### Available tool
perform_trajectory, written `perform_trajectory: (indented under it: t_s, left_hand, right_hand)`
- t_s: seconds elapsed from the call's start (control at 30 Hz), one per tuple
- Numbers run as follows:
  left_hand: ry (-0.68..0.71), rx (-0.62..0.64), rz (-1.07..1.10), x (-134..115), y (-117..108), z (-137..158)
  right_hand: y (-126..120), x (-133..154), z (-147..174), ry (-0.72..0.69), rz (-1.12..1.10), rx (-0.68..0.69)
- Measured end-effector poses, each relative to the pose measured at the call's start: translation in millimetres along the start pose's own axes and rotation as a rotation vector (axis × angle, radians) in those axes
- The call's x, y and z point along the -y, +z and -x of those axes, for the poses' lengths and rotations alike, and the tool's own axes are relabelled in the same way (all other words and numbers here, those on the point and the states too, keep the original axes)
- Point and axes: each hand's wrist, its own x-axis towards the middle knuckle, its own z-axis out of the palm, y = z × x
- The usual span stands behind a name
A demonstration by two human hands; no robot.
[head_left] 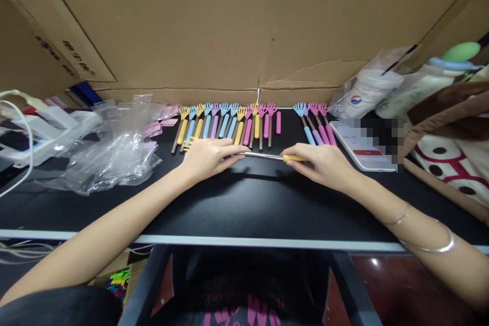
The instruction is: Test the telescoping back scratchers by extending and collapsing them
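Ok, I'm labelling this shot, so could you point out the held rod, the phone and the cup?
Held rod (264,156): head view, middle of its bare metal shaft.
Phone (358,144): head view, on its screen.
Cup (367,96): head view, on its outer wall.

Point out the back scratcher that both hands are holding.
The yellow-handled scratcher, stretched between the left hand and the right hand; the other scratchers lie on the black table.

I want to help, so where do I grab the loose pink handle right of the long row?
Probably pinch the loose pink handle around its middle, coming from above and the right: it's slim and lies flat, with a metal rod close on its left.
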Motion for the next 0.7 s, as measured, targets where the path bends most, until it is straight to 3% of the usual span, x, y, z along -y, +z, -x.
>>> perform_trajectory:
  t_s: [0.17,0.4,0.57,0.7]
  left_hand:
    - [0.027,-0.004,0.019,2,-1,0]
    - [-0.019,-0.008,-0.039,-4,-6,-1]
    - [0.015,-0.045,-0.087,-6,-9,-1]
    - [0.046,-0.054,-0.15,-6,-10,-2]
  right_hand:
    - [-2,2,0,-0.016,-0.038,0.007]
    - [0,2,-2,0.127,-0.24,0.039]
    - [-3,2,-5,0.223,-0.503,0.169]
    - [-7,5,-8,0.245,-0.575,0.249]
